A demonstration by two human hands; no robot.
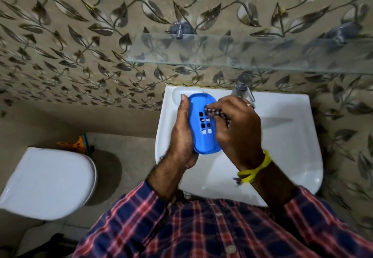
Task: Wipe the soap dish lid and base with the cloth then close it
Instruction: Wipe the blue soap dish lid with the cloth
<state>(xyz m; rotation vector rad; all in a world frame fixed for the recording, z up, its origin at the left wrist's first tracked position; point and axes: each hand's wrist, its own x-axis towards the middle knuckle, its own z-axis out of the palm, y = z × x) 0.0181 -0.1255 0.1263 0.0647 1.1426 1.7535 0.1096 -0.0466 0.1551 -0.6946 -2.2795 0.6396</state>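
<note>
At frame centre the soap dish (201, 124) was bright blue and the cloth (217, 113) a dark-and-white check. The sink (282, 140) and, at lower left, the toilet lid (48, 181) were white. The sleeves (131, 217) were navy-and-red plaid, the wrist thread (256, 167) yellow. Across the top, the wall (80, 46) was beige with dark leaves.

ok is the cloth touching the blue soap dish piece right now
Touching. The head view shows the cloth, bunched in the right hand, pressed on the blue soap dish piece beside its slots.
</note>
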